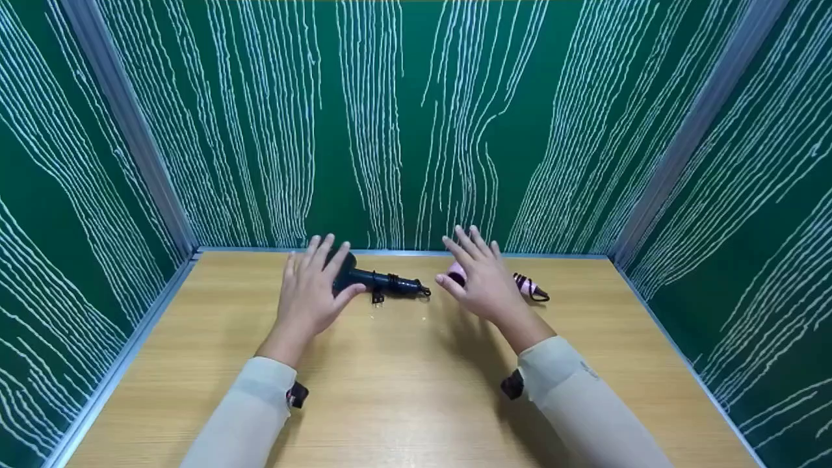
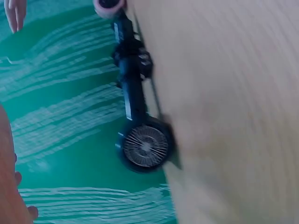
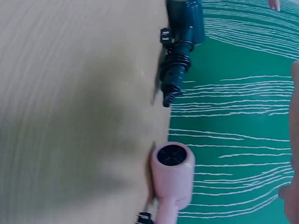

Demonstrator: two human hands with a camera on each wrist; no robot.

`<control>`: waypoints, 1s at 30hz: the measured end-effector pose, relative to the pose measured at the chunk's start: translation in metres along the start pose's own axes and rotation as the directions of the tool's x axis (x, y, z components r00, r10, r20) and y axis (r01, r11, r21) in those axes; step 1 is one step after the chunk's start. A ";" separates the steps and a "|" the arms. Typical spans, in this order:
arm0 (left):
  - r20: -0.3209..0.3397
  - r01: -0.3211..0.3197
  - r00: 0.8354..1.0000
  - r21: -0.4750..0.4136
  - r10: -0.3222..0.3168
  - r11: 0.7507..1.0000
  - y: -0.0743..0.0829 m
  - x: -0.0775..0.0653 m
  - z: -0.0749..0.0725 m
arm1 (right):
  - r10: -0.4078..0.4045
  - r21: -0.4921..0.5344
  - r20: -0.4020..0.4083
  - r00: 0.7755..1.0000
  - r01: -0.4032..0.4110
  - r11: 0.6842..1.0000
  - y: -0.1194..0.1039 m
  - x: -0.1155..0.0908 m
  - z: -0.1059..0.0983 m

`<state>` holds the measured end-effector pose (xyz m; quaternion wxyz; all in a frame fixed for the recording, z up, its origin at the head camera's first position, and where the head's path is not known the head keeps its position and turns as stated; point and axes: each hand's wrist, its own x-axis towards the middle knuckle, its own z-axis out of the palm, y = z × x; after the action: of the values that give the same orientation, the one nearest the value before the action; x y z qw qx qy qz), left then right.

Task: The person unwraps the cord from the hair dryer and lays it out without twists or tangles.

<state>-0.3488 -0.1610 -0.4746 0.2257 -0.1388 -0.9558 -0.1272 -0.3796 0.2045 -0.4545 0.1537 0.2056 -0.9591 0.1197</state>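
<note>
A dark hair dryer (image 1: 383,281) lies on the table with its cord wound round the handle and its plug (image 1: 377,298) beside it. In the left wrist view its round grille (image 2: 145,145) shows. Over the dryer's head is my left hand (image 1: 313,286), fingers spread, holding nothing. To the right lies a pink hair dryer (image 3: 173,179), its handle (image 1: 526,286) wrapped in black cord. My right hand (image 1: 484,279) hovers over it with fingers extended and covers much of its body in the head view. Both hands appear raised above the dryers.
The wooden table (image 1: 403,390) is bordered by metal edging. Green walls (image 1: 416,162) with wavy white lines stand at the back and both sides, joined by grey corner posts (image 1: 689,130). A small black device (image 1: 298,394) sits at the left wrist, another (image 1: 512,385) at the right.
</note>
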 end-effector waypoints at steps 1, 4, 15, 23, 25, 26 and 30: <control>0.014 0.021 1.000 -0.017 -0.021 1.000 -0.004 0.001 0.003 | 0.013 0.009 0.014 1.000 -0.013 1.000 0.000 0.001 0.004; 0.055 0.090 0.995 -0.068 -0.087 0.994 -0.019 0.001 0.012 | 0.040 0.035 0.046 0.998 -0.042 0.999 0.000 0.004 0.016; 0.217 0.357 0.929 -0.296 -0.301 0.886 -0.054 0.004 0.045 | 0.093 0.228 0.175 0.980 -0.132 0.965 -0.009 0.015 0.059; 0.404 0.536 0.836 -0.459 -0.371 0.708 -0.065 0.008 0.058 | 0.159 0.313 0.295 0.942 -0.253 0.916 -0.021 0.024 0.082; 0.438 0.556 0.823 -0.490 -0.362 0.671 -0.065 0.009 0.060 | 0.173 0.340 0.314 0.933 -0.281 0.898 -0.023 0.025 0.087; 0.454 0.565 0.816 -0.499 -0.357 0.657 -0.065 0.010 0.060 | 0.181 0.351 0.322 0.929 -0.294 0.889 -0.024 0.026 0.089; 0.480 0.564 0.816 -0.542 -0.322 0.623 -0.063 0.010 0.062 | 0.195 0.400 0.334 0.922 -0.326 0.857 -0.028 0.026 0.097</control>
<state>-0.4028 -0.1987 -0.5348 -0.0446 0.0150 -0.8737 -0.4842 -0.4136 0.1427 -0.5304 -0.0536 0.1171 -0.9364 0.3266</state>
